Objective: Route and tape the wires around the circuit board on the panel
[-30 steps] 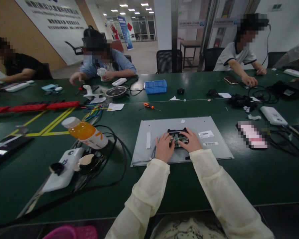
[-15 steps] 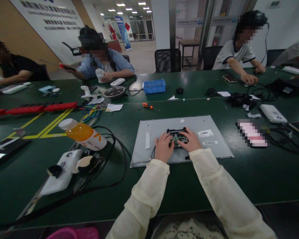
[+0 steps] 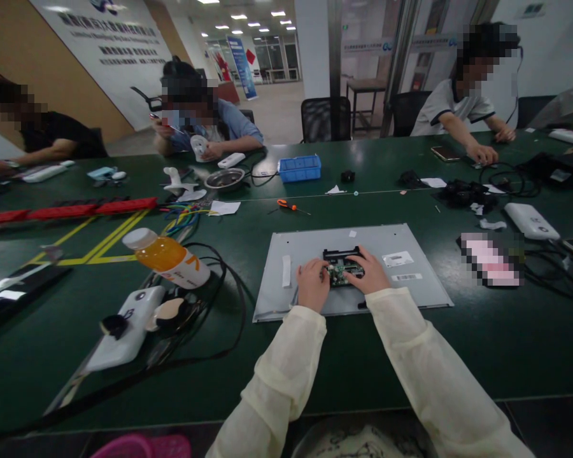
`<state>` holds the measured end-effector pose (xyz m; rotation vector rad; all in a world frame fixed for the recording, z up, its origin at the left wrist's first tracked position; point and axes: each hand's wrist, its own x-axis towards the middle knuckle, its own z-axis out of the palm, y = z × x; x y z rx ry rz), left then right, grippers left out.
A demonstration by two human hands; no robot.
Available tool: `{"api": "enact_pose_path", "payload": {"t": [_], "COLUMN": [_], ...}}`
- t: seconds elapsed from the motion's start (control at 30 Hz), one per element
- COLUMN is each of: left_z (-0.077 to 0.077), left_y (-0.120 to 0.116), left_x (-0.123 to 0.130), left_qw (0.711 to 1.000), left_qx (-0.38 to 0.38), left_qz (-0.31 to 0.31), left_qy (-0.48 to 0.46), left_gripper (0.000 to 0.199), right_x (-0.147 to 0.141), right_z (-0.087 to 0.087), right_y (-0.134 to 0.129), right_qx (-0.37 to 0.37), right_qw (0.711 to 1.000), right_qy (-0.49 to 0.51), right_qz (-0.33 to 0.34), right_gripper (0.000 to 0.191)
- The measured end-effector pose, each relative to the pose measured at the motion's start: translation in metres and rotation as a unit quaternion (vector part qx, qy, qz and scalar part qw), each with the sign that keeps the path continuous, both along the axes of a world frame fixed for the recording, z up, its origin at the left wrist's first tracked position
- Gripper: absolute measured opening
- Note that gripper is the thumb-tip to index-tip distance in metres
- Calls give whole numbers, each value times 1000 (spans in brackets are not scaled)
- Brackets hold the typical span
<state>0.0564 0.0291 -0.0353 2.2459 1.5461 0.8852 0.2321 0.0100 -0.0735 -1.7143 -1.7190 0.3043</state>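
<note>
The green circuit board sits in a black frame on the middle of the grey metal-backed panel. At its left edge the left hand touches the frame with curled fingers; whether they pinch it, I cannot tell. The right hand spans the right side, thumb set apart from its bent fingers and laid toward the board; how firmly it holds is not visible.

Half a second ago the left fingers reached farther over the board; now they are drawn in toward its left edge, so more of the green surface shows between the hands. The board has kept its place on the panel, and both hands remain on it, so the work seems to be fine handling there. The hands themselves hide its side edges.

A thin grey cable runs on the panel just beside the left hand. Beyond the panel's far edge lie an orange-handled screwdriver and, farther off, a blue plastic basket. Left of the panel are a leaning juice bottle, a white power bank and looping black cables; right of it lies a pink phone.
</note>
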Motion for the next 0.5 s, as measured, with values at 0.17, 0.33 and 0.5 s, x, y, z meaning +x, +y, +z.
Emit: {"api": "enact_pose_path", "payload": {"t": [0.17,0.33,0.5], "left_z": [0,0,0], "left_y": [2,4,4], "left_x": [-1,-1,-1], "left_qw": [1000,1000,1000], "left_qx": [-7,-9,-8], "left_qz": [3,5,4], "left_qy": [4,12,15], "left_gripper": [21,22,22], "right_x": [-1,0,1], "right_z": [4,3,1], "right_y": [-1,0,1], "right_qx": [-1,-12,-7], "right_qw": [1000,1000,1000], "right_qy": [-2,-5,-3], "right_qz": [2,3,6], "right_gripper": [47,47,47]}}
